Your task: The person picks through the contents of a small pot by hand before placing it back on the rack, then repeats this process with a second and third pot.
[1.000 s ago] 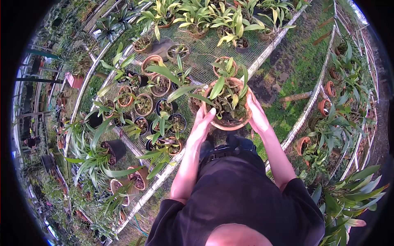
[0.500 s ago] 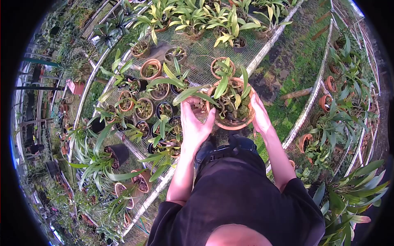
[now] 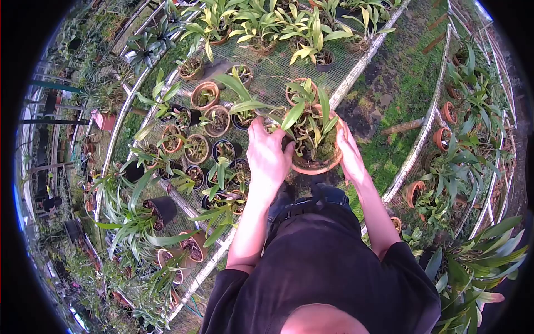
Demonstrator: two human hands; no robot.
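Observation:
A large terracotta pot (image 3: 316, 167) with a leafy plant (image 3: 305, 119) is held just in front of my body, over the mesh bench edge. My right hand (image 3: 350, 153) lies along the pot's right side, fingers wrapped on its rim. My left hand (image 3: 268, 153) is at the left side of the pot, its fingers curled near the long leaves and its thumb toward the rim. Whether the left fingers grip a leaf or the rim cannot be made out. Behind the plant stands a smaller terracotta pot (image 3: 295, 89).
The mesh bench (image 3: 267, 69) carries several small pots on the left, such as a round clay pot (image 3: 205, 95), and leafy plants at the back. A black pot (image 3: 159, 211) leans at the lower left. Another bench (image 3: 414, 147) with pots runs along the right.
My left hand has turned, with its fingers more curled and nearer the plant. The long leaves on the left have swung upward. My right hand has barely moved.

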